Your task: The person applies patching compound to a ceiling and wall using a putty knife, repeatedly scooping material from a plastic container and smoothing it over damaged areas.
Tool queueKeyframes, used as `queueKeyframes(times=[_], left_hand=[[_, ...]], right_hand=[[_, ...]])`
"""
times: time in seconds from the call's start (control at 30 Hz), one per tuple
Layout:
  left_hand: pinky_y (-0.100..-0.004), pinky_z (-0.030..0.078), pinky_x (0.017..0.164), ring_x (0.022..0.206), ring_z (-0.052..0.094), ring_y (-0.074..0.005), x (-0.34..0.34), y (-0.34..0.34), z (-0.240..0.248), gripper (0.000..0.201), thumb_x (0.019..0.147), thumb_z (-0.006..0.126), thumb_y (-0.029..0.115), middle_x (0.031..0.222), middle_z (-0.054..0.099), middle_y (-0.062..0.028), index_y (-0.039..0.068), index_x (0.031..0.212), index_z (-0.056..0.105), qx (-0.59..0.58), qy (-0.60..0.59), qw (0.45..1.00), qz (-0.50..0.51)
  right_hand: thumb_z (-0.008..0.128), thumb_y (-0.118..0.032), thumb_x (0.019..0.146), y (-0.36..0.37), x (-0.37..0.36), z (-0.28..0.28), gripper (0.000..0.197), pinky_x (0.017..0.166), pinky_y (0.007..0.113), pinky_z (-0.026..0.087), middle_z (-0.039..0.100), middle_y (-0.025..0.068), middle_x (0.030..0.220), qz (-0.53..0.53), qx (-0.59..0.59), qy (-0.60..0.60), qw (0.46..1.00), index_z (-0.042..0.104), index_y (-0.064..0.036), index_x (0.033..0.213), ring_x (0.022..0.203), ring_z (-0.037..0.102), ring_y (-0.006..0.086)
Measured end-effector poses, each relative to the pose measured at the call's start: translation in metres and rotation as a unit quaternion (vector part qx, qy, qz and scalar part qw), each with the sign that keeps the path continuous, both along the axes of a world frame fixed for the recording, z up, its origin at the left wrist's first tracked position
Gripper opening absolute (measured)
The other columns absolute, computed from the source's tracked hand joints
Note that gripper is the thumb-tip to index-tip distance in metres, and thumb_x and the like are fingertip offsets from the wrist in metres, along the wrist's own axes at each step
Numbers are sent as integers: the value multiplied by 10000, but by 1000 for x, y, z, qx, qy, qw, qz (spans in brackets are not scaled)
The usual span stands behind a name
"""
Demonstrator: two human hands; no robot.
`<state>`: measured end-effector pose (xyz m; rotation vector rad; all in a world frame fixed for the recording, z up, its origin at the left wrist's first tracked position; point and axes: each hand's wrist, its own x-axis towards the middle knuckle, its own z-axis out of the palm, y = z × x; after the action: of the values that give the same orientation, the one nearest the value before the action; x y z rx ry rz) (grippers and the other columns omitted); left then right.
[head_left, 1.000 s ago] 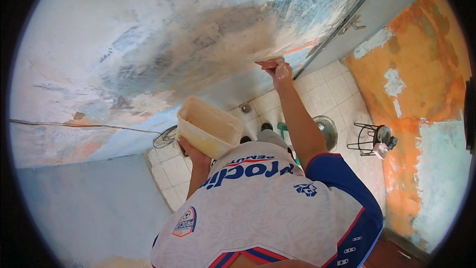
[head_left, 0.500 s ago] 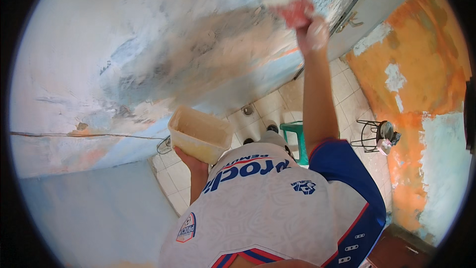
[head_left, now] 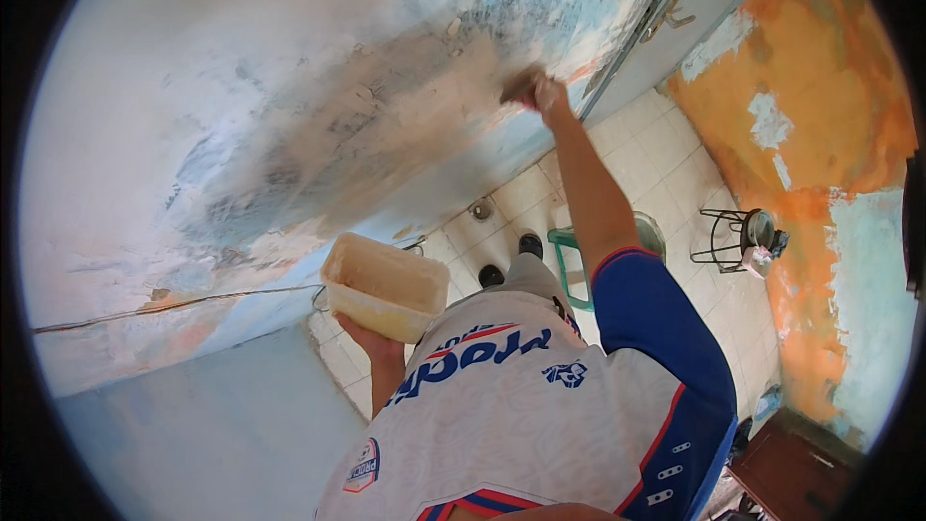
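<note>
My left hand [head_left: 369, 336] grips a pale, rectangular plastic tub [head_left: 410, 316] from below and its side. The tub is tilted, its inner walls smeared with a whitish paste. Farther off, my right hand [head_left: 550, 96] is closed around a putty knife [head_left: 523, 85], its blade at or very near the wall [head_left: 405, 101]. Motion and the angle blur the blade, so firm contact cannot be made out. Patchy white, grey and bluish coating covers the wall around the blade, with rough dark areas.
A grey door [head_left: 709, 5] with a metal handle [head_left: 667, 19] adjoins the wall. On the tiled floor stand a green plastic stool [head_left: 571, 270] and a black metal stool [head_left: 719, 239] with items on top. Brown furniture [head_left: 796, 468] is at lower right. A cable [head_left: 193, 304] runs along the wall.
My right hand has brought the putty knife down and to the left, from high up beside the door edge to lower on the wall. My left hand still holds the tub.
</note>
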<state>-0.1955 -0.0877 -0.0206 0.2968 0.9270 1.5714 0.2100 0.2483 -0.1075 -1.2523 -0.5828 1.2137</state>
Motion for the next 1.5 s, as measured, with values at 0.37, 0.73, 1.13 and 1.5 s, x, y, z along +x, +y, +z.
queueKeyframes(times=[0.37, 0.73, 1.13, 1.5], left_hand=[[-460, 364, 1136, 1383, 383, -284, 29, 10, -10, 753, 951, 295, 717, 1515, 372, -56, 208, 1506, 302, 26, -2, 999, -27], [-465, 364, 1130, 1378, 383, -286, 74, 6, 14, 846, 893, 396, 760, 1511, 372, -68, 182, 1504, 302, -20, 41, 999, 10], [-468, 351, 1138, 1402, 348, -283, 120, 1, 22, 872, 882, 373, 784, 1535, 334, -60, 194, 1516, 272, -15, 44, 998, 48], [-465, 344, 1140, 1389, 364, -280, 161, 6, 16, 808, 920, 329, 750, 1534, 342, -51, 203, 1513, 288, 7, 20, 997, 78]], right_hand=[[393, -136, 939, -69, 42, 225, 302, 780, 393, 512, 689, 162, 913, 47, 190, 130, 972, 600, 25, 1090, 826, 669, 300], [450, -301, 998, -51, 26, -67, 250, 656, 327, 501, 730, 53, 868, 159, -159, 24, 974, 617, -126, 1059, 794, 681, 166], [488, -230, 963, -53, 86, 191, 338, 766, 384, 567, 702, 191, 992, 134, 232, 160, 950, 612, 48, 1110, 858, 691, 284], [534, -229, 978, -67, 57, -86, 271, 789, 412, 601, 671, 152, 1036, 126, 18, 243, 962, 541, -10, 1136, 947, 700, 312]])
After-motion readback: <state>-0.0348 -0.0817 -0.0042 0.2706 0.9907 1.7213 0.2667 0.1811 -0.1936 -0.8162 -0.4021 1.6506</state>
